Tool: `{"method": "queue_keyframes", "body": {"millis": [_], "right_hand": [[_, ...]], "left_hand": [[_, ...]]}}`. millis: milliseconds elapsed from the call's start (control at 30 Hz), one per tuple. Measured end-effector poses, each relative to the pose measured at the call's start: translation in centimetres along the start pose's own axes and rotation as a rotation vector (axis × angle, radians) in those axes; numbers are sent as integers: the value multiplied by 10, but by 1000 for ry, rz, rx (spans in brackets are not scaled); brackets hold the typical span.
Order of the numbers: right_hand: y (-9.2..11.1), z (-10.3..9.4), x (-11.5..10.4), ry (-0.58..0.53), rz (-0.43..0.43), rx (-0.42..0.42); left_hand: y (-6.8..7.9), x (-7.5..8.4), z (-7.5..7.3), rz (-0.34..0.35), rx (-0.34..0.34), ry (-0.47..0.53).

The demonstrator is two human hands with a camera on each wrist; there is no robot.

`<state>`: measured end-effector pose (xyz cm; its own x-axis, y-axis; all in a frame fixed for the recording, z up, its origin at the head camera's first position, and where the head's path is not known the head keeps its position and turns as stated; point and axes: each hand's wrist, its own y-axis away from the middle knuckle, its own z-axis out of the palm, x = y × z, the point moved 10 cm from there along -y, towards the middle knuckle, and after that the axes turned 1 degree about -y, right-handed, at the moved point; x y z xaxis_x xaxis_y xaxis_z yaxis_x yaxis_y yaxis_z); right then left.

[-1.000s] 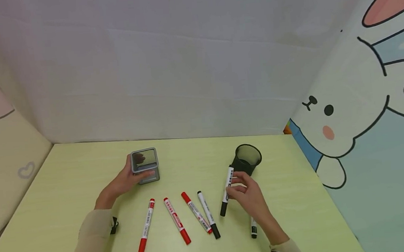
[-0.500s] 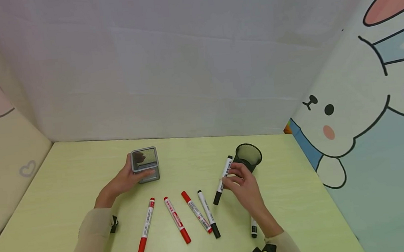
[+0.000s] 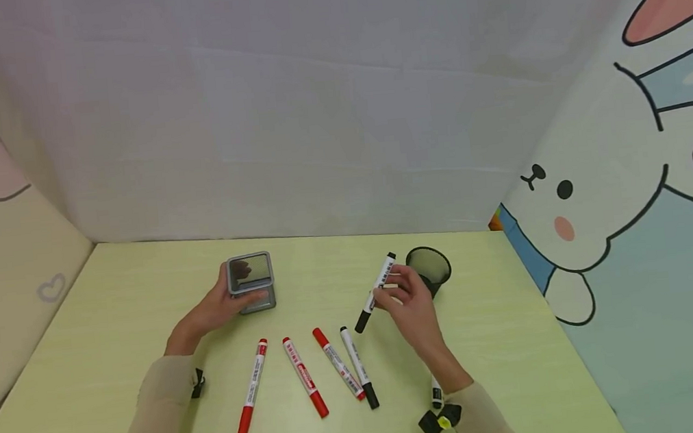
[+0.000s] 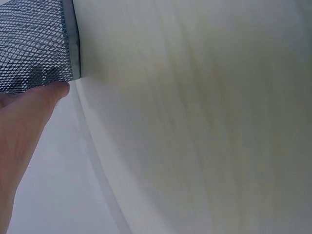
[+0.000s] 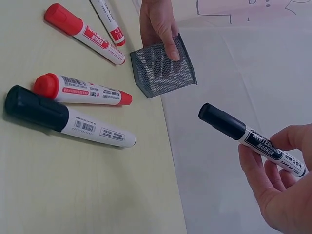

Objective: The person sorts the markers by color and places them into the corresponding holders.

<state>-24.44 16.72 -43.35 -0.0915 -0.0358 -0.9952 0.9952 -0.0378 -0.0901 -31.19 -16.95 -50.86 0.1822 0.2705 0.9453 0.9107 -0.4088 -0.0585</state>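
My left hand (image 3: pixel 215 309) grips a silver mesh pen holder (image 3: pixel 258 301) at the back left of the table; its square opening shows in the head view. The left wrist view catches the mesh wall (image 4: pixel 34 46) with the thumb along its edge. Between thumb and fingers, my right hand (image 3: pixel 413 310) pinches a black-capped whiteboard marker (image 3: pixel 375 293), held tilted above the table, cap end lower. Just behind this hand stands a round black mesh pen holder (image 3: pixel 428 264), partly hidden by it.
On the table lie three red markers (image 3: pixel 253 388), (image 3: pixel 305 377), (image 3: pixel 339 363) and a black marker (image 3: pixel 359 367) touching the rightmost red one. Another black marker (image 3: pixel 437 394) is partly hidden under my right forearm. A white cloth wall (image 3: pixel 291 146) borders the table's back.
My right hand has moved left and away from me with the black marker, leaving the front of the round holder. My left hand keeps its grip on the square holder, practically still.
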Motion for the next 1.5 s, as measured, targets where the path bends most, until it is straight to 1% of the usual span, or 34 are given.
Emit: {"method": "queue_keyframes", "body": {"millis": [233,400,533,733,1200,1333,1500], "right_hand": [[-4,11,-3,8,-28,-13],[-6,20,-4,25,-41,-12],[-8,28,-6,23,-47,-16],[-14,39,-9,30,-84,-18],[-23,69,-11,13,-124,-46],[-25,78,-12,6,-135,-54],[-28,92,-13,6,-153,-68]], "left_hand": [[-2,-3,3,12,-3,26],[-1,-2,5,20,-9,34],[1,-4,5,13,-6,42],[1,-4,6,31,2,44],[1,-9,10,44,-5,62],[3,-10,10,36,-5,59],[4,-14,9,20,13,29]]}}
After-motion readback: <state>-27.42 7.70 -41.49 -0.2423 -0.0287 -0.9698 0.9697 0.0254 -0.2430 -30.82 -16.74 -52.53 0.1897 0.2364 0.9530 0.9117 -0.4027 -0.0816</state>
